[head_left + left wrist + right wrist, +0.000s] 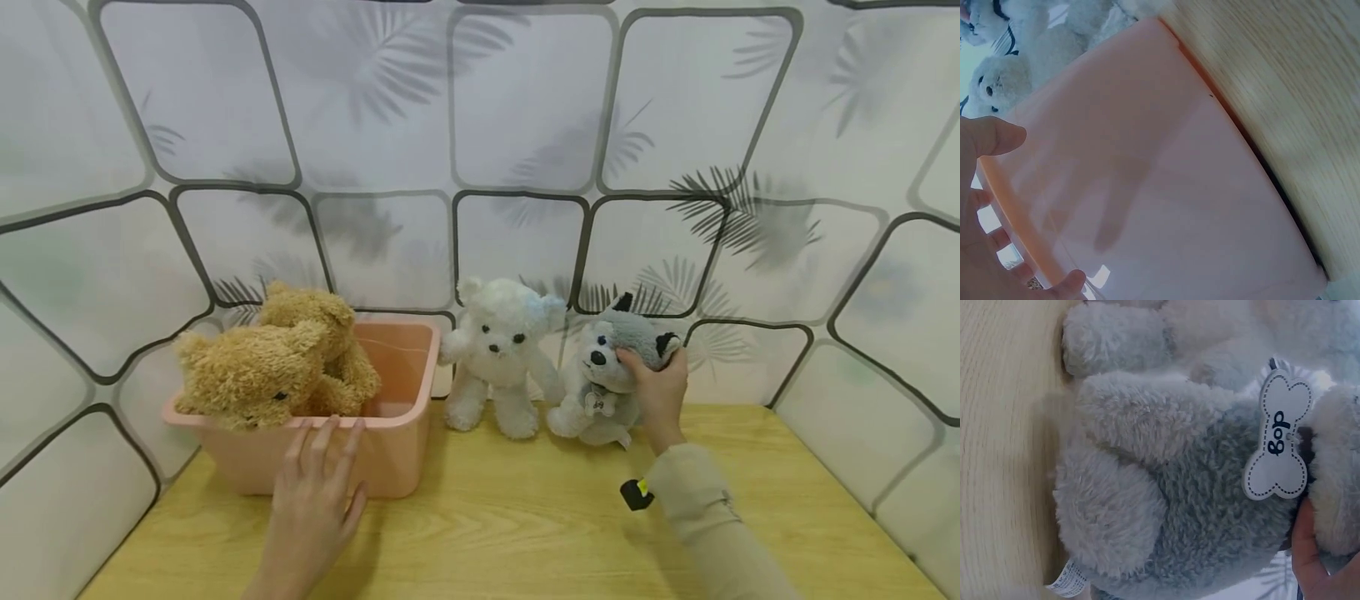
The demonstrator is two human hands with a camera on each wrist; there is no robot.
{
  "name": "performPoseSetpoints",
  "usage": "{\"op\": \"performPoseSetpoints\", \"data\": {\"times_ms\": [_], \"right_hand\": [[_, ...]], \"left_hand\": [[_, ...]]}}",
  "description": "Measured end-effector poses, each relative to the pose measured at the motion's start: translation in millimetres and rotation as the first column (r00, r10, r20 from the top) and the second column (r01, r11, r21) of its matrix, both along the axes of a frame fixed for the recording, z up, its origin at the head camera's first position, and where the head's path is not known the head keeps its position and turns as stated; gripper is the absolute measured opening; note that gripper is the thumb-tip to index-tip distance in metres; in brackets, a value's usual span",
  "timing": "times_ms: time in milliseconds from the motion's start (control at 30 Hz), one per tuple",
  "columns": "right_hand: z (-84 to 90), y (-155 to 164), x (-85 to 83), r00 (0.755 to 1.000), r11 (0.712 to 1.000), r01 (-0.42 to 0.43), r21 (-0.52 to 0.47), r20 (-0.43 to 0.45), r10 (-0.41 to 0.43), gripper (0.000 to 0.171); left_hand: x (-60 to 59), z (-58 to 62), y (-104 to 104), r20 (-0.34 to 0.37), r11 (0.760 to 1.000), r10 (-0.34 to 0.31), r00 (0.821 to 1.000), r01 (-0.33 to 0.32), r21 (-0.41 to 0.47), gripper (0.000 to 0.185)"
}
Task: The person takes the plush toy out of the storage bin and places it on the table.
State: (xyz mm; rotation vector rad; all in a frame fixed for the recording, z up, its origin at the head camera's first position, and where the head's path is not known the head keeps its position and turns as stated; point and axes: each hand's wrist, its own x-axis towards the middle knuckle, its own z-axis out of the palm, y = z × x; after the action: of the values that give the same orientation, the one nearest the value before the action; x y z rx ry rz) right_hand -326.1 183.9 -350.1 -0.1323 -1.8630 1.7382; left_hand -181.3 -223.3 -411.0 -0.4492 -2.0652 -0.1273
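Note:
A pink plastic bin point(397, 454) stands at the left of the wooden table, with two brown teddy bears point(255, 375) in it. My left hand point(321, 475) lies with straight fingers against the bin's front wall, fingertips at the rim. In the left wrist view the bin wall point(1166, 175) fills the frame, with my left hand point(985, 206) at its rim. A white teddy bear point(498, 354) sits to the right of the bin. Beside it, my right hand point(660, 387) grips the head of a grey husky plush point(607, 379). Its bone-shaped tag point(1277, 444) shows in the right wrist view.
Panelled walls with leaf prints point(525, 167) close in the back and both sides of the wooden tabletop point(525, 533). A black and yellow piece point(636, 493) sits at my right sleeve. The white bear point(997, 84) shows beyond the bin in the left wrist view.

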Motion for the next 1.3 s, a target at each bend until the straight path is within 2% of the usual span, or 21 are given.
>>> {"op": "performPoseSetpoints", "data": {"times_ms": [267, 533, 633, 800, 900, 1000, 1100, 1300], "right_hand": [[-9.8, -10, -6.1, 0.998, 0.990, 0.045, 0.137, 0.030, -0.049, 0.064], [-13.7, -20, -14.2, 0.995, 0.977, 0.096, 0.191, -0.033, -0.091, 0.056], [-15.2, -22, -16.4, 0.996, 0.972, 0.090, 0.216, -0.036, -0.084, 0.053], [-18.0, -27, -18.8, 0.998, 0.942, 0.053, 0.331, -0.053, -0.037, 0.048], [-19.7, -30, -21.6, 0.996, 0.923, 0.061, 0.380, -0.082, -0.032, 0.047], [-20.9, -32, -23.4, 0.993, 0.915, 0.085, 0.395, -0.105, -0.047, 0.045], [-21.5, -33, -23.5, 0.993, 0.920, 0.084, 0.383, -0.108, -0.046, 0.047], [-19.9, -29, -16.6, 1.000, 0.950, -0.008, 0.313, 0.014, 0.004, 0.061]], "left_hand": [[-0.4, 1.3, 2, 0.023, 1.000, 0.008, 1.000, -0.008, -0.002, 0.059], [-0.5, 1.4, 2, 0.012, 1.000, 0.006, 1.000, -0.006, 0.000, 0.059], [-0.6, 1.3, 1, 0.018, 1.000, 0.008, 1.000, -0.008, -0.004, 0.060], [-1.2, 1.7, 1, 0.017, 1.000, 0.004, 1.000, -0.004, -0.001, 0.060], [-1.2, 2.0, 0, 0.007, 1.000, 0.001, 1.000, -0.001, 0.000, 0.060], [-1.2, 1.4, 1, -0.003, 1.000, 0.000, 1.000, 0.000, -0.001, 0.059], [-1.3, 0.7, 1, -0.003, 1.000, 0.001, 1.000, -0.001, 0.000, 0.059], [-0.5, -0.5, 1, 0.005, 1.000, 0.003, 1.000, -0.003, 0.000, 0.059]]}}
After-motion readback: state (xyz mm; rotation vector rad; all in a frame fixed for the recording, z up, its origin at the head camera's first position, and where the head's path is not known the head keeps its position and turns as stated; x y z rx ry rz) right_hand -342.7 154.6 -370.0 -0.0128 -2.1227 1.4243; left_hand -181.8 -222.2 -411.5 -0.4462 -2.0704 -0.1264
